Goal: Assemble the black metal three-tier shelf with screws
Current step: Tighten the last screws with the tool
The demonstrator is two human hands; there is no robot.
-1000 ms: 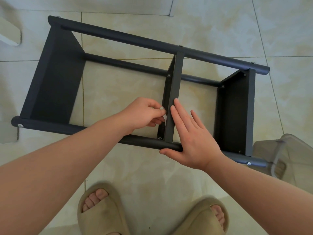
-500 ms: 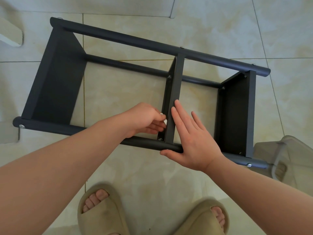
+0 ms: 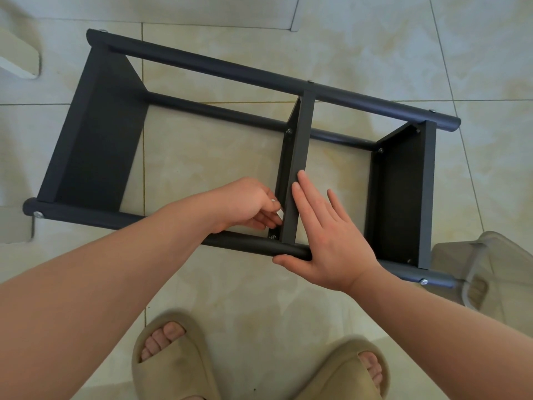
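Shelf (image 3: 230,72) on its side on floor (image 3: 236,287), long axis left-right.
Left grip (image 3: 245,203) pinches pale item (image 3: 278,212), unidentifiable, beside middle tier (image 3: 301,145); right grip (image 3: 328,241) spread flat against it.

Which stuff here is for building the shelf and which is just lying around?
For the job:
- black shelf, lying on its side
- middle panel
- small white piece, pinched by the left hand
- right hand, flat against the panel

Just lying about:
- clear plastic tub
- white object, top-left corner
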